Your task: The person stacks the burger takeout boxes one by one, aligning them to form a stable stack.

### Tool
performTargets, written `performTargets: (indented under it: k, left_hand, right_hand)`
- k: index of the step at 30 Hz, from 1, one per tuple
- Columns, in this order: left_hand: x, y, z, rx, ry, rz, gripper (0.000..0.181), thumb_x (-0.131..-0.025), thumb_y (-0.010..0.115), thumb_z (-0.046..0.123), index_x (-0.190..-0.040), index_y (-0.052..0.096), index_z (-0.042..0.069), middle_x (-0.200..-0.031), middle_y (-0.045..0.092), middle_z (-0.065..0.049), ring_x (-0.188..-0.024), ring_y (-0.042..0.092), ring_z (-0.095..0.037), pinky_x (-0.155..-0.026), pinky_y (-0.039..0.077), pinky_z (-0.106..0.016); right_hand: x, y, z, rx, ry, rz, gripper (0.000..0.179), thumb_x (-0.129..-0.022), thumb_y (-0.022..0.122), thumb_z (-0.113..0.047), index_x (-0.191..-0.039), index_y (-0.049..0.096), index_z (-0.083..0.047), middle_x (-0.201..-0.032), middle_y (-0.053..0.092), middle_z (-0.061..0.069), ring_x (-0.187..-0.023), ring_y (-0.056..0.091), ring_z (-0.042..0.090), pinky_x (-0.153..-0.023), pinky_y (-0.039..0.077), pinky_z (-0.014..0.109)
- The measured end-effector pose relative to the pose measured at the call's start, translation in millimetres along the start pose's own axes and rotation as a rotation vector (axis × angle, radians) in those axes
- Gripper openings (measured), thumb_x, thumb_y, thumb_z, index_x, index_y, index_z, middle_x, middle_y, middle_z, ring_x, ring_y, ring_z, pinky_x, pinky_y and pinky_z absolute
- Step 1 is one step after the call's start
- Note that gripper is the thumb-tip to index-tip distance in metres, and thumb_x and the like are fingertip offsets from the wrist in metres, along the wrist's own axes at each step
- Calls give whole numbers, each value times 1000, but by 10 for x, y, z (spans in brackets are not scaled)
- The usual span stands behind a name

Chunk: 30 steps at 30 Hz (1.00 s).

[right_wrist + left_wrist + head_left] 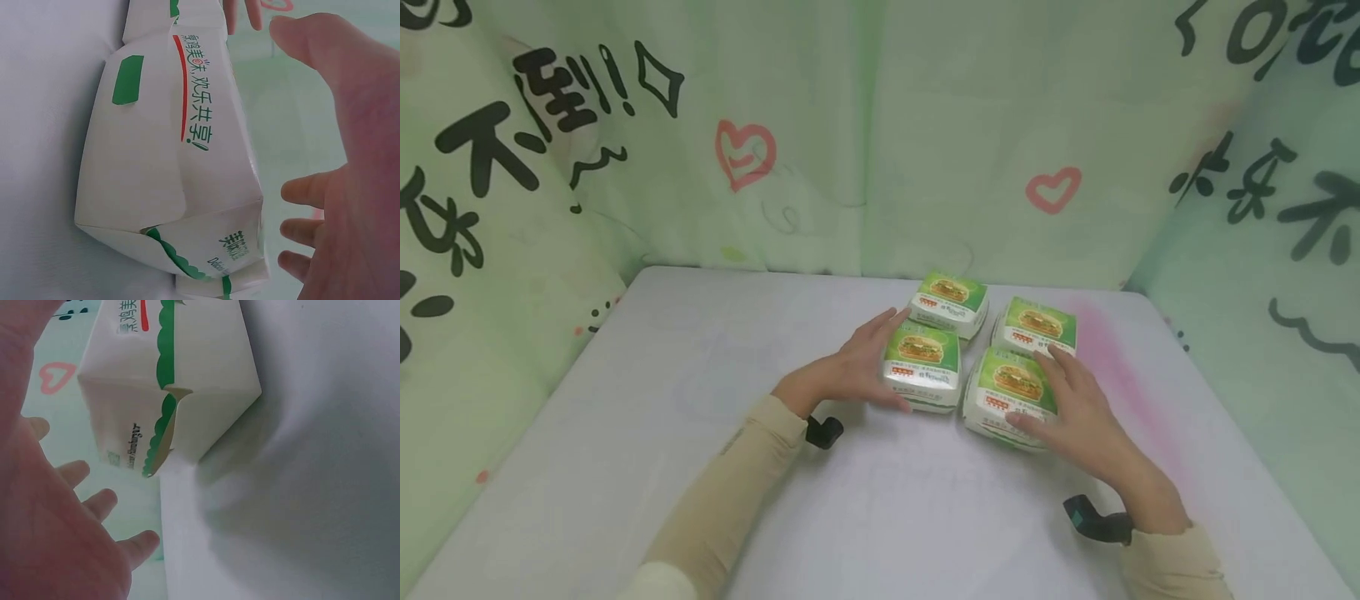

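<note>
Several white and green burger boxes stand close together on the white table. My left hand (859,371) is at the left side of the front left box (922,367), fingers spread and thumb by its near corner. In the left wrist view, a gap shows between those fingers and the white box (209,362). Over the right side of the front right box (1000,400), my right hand (1082,417) hovers with fingers apart. The right wrist view shows its fingers off the white box (137,156). Behind are a back left box (951,298) and a back right box (1037,323).
The white table (625,467) reaches back to a pale green curtain (880,150) with red hearts and black lettering. Curtains also line the left and right sides. A pink stain (1120,375) marks the table right of the boxes.
</note>
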<state>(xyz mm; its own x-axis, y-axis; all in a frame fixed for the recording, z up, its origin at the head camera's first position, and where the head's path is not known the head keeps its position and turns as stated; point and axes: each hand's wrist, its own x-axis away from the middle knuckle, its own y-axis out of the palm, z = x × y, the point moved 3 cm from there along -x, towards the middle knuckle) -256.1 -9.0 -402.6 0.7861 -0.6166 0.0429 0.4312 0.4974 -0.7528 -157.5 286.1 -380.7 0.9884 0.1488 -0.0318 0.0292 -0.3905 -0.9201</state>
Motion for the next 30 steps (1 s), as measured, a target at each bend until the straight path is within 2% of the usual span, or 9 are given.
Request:
performTargets:
  k: [11,16,21,30]
  left_hand:
    - [-75,103,-12,-22,4,-5,125,-68,83,57,-160,2,33,-168,1,-1,-153,12,-27,-121,24,-54]
    - [-56,79,-14,-43,-3,20,122,-68,83,56,-160,5,33,-167,2,-2,-153,12,-28,-120,25,-55]
    - [-43,60,-42,-38,-19,17,120,-70,83,52,-160,6,31,-167,4,-3,-153,14,-27,-120,27,-53]
    - [-41,53,-68,29,5,37,118,-71,85,45,-160,11,25,-161,16,-4,-145,26,-21,-120,31,-44]
  right_hand:
    - [61,94,48,3,-12,5,99,-83,71,-56,-155,26,-5,-159,18,24,-141,22,48,-108,27,69]
    - [75,118,76,-9,10,-12,103,-82,71,-59,-156,23,-7,-162,14,22,-142,21,48,-108,28,71]
    - [97,138,104,-24,14,-23,107,-80,74,-57,-156,21,-4,-162,11,23,-142,20,49,-107,29,73]
    - [152,165,154,-95,20,-35,111,-78,79,-51,-157,16,-6,-162,1,25,-143,14,53,-104,30,76]
